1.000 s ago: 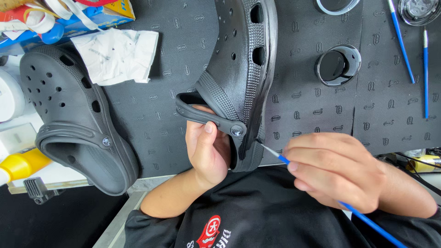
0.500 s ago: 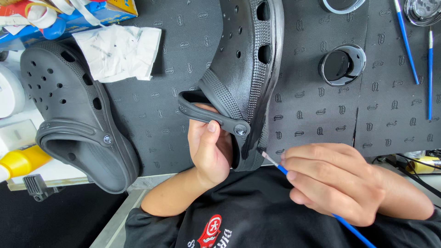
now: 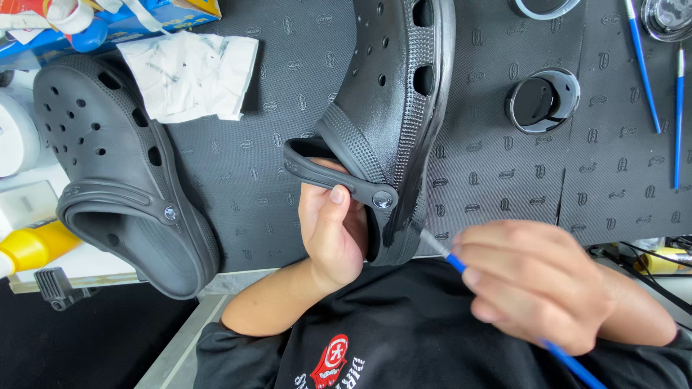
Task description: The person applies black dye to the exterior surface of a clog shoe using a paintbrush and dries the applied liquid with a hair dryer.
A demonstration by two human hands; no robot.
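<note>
Altogether two black clogs, three blue brushes

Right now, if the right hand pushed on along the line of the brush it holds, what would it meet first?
The right hand aims its blue-handled brush up and left at the heel rim of the black clog that the left hand holds. The tip looks at or just short of that rim; depth is unclear.

A blue and yellow carton lies at the top left edge, possibly open.
</note>
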